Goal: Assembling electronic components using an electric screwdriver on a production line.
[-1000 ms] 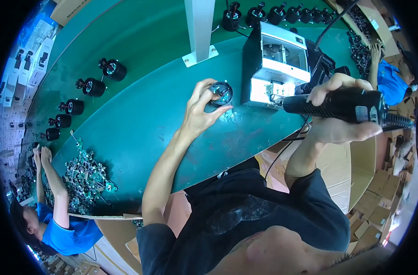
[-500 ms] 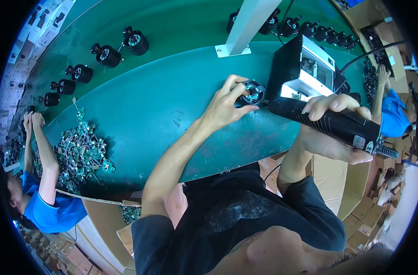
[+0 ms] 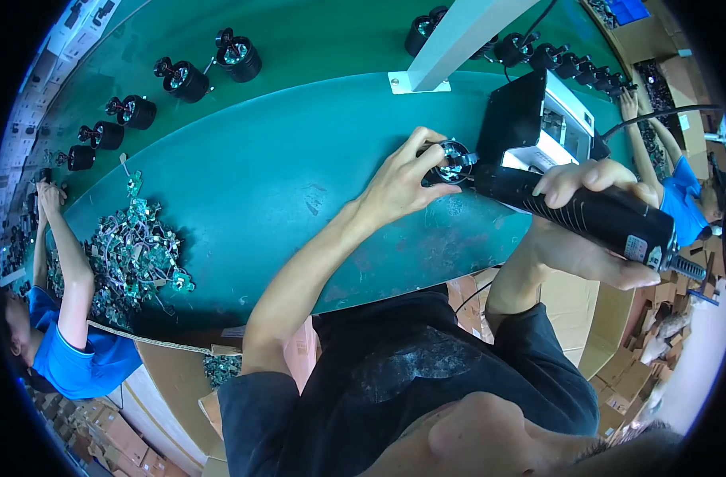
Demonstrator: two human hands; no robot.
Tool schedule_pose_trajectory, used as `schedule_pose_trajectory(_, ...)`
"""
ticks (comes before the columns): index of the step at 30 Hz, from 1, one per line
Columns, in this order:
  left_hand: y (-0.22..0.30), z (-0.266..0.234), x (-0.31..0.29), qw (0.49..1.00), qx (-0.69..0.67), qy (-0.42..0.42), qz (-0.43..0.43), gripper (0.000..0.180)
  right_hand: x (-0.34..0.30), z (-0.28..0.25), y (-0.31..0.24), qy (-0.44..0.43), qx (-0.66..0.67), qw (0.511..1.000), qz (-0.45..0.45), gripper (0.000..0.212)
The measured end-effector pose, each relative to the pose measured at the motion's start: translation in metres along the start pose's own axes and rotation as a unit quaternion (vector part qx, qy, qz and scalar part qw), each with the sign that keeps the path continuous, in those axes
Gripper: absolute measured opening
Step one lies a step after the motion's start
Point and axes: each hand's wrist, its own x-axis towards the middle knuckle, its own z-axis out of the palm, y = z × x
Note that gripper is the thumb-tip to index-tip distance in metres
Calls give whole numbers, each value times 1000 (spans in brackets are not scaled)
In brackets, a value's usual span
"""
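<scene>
My left hand (image 3: 411, 175) grips a small black round housing (image 3: 455, 164), thumb on the near side and fingers on the far side. Shiny parts show inside its open top, and a black flap or ring stands at its right. My right hand (image 3: 594, 222) is wrapped round a black electric screwdriver (image 3: 574, 208), held nearly level with its front end pointing left at the housing. Its tip is at the housing's right side; whether it touches a screw is too small to tell. Just behind the screwdriver stands a black box-shaped machine (image 3: 516, 119) with a lit white front.
Black housings (image 3: 240, 60) line the green belt (image 3: 315, 40) beyond the worktable (image 3: 275, 159). A metal post (image 3: 458, 48) rises at its far edge. A pile of wired circuit boards (image 3: 136, 246) lies left. Co-workers in blue (image 3: 89, 362) work at both ends.
The screwdriver's front end has come closer to the housing in my left hand. The co-worker at right has moved their hands from the parts tray toward the belt. The whole view has shifted slightly.
</scene>
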Motion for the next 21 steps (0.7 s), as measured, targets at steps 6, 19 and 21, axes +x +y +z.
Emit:
schedule_pose_trajectory(6,-1,1,1,1000,12,1,14,42,-2,3,6,25,-12,1000,12,95)
schedule_pose_trajectory(19,4,-1,1,999,32,-1,3,55,3,16,35,-38,18,999,16,95)
schedule_pose_trajectory(21,1,0,1,999,43,6,9,60,0,10,32,-12,28,999,14,95)
